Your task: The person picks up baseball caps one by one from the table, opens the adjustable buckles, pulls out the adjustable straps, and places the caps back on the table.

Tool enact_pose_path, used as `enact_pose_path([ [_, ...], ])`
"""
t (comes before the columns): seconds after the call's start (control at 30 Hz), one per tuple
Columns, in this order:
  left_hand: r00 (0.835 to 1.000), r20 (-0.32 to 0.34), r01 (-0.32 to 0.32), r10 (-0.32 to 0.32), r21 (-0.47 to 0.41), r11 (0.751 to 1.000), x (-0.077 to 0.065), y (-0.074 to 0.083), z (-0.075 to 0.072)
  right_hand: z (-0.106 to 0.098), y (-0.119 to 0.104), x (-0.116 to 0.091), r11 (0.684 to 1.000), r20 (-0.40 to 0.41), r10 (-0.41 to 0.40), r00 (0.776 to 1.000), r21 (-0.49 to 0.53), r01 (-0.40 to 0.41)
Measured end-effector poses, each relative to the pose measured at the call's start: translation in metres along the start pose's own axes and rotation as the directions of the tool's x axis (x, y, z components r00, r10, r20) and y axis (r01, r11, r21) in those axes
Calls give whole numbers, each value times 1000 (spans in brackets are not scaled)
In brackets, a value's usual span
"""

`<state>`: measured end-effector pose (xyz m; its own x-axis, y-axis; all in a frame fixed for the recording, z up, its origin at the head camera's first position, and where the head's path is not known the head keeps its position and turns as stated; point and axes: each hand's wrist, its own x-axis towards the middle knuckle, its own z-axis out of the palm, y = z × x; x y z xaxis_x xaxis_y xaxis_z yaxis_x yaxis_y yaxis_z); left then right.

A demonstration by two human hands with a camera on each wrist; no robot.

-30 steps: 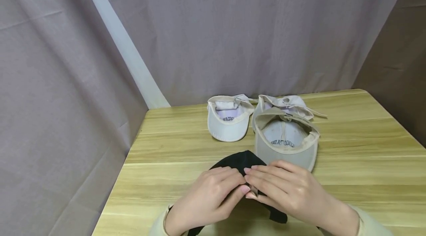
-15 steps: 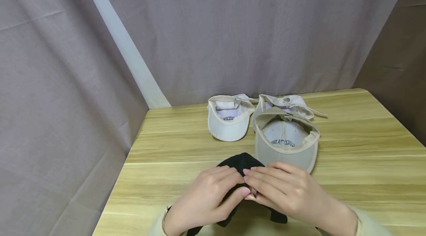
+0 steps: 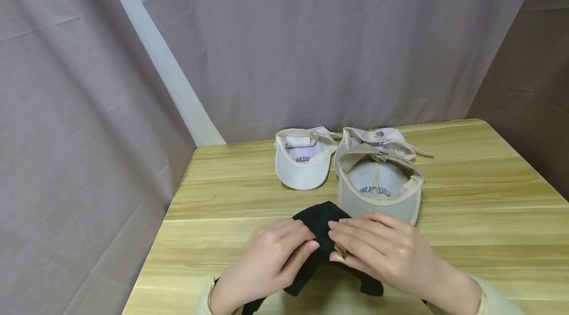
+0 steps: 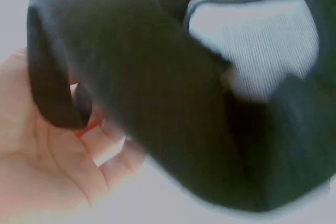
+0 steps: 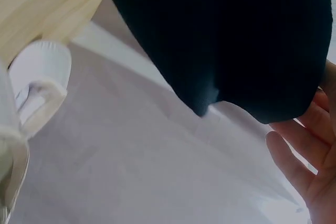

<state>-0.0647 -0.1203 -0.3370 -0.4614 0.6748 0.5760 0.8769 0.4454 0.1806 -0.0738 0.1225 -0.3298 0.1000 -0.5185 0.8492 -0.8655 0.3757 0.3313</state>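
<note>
My left hand [image 3: 271,258] pinches cloth between its curled fingers and thumb; the fingers of my right hand [image 3: 384,251] lie nearly straight, pressed side by side over the cloth, with the thumb below, pinching it from the other side. Between them is a black cap [image 3: 321,218], held up near the front of the table. Its rounded crown points away from me, toward the curtain [image 3: 284,48], and its open underside faces down and toward me. The cloth arches crosswise, ends drooping; I cannot make out the brim, so its long axis is uncertain.

Just beyond my right fingers, a grey-beige cap [image 3: 378,210] overlaps a pale cap [image 3: 395,136] behind it. Left of these sits a small white cap [image 3: 302,175]. The grey-beige and small white caps turn brims toward me.

Three caps already rest on the wooden table [image 3: 213,251]. I judge the black one midway through being shaped; smoothing and setting it down appear to be left.
</note>
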Motion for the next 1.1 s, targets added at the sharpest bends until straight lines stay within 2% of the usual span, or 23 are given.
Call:
enact_pose_path([
  [0.1,994,-61,87,-88,-21,996,-13,-8,-11,-4,3,-2,999,-16,43,999,8,-43],
  [0.23,966,-167,198,-199,-22,980,-33,-19,-27,-13,7,-3,995,-23,96,995,-12,-97],
  [0.33,941,-229,252,-248,-10,968,-43,-23,-38,-18,10,-2,992,-38,122,992,-29,-123],
  [0.43,927,-258,279,-272,-9,960,-46,-24,-45,-20,12,-4,990,-42,137,990,-35,-138],
  [0.53,927,-256,279,-275,-18,960,-46,-23,-47,-21,13,-5,989,-37,145,989,-30,-146],
  [0.63,942,-219,255,-256,-33,966,-46,-23,-45,-21,13,-8,989,-18,151,988,-1,-151],
  [0.77,980,-91,174,-177,-44,984,-44,-22,-34,-20,8,-14,980,41,144,989,134,-148],
  [0.83,992,23,127,-126,-55,990,-43,-20,-24,-18,2,-20,966,89,141,986,208,-156],
  [0.87,989,94,119,-112,-73,990,-43,-18,-18,-17,-2,-24,958,119,138,983,236,-163],
  [0.9,980,173,118,-101,-91,989,-43,-16,-11,-15,-5,-29,952,148,136,980,254,-170],
  [0.97,947,313,113,-69,-123,986,-44,-13,3,-12,-13,-42,943,214,128,969,275,-185],
  [1.03,900,434,113,-43,-135,984,-47,-10,17,-8,-21,-59,935,285,121,951,289,-205],
  [1.1,850,526,104,-13,-143,984,-51,-9,33,-4,-29,-78,926,342,108,933,308,-220],
])
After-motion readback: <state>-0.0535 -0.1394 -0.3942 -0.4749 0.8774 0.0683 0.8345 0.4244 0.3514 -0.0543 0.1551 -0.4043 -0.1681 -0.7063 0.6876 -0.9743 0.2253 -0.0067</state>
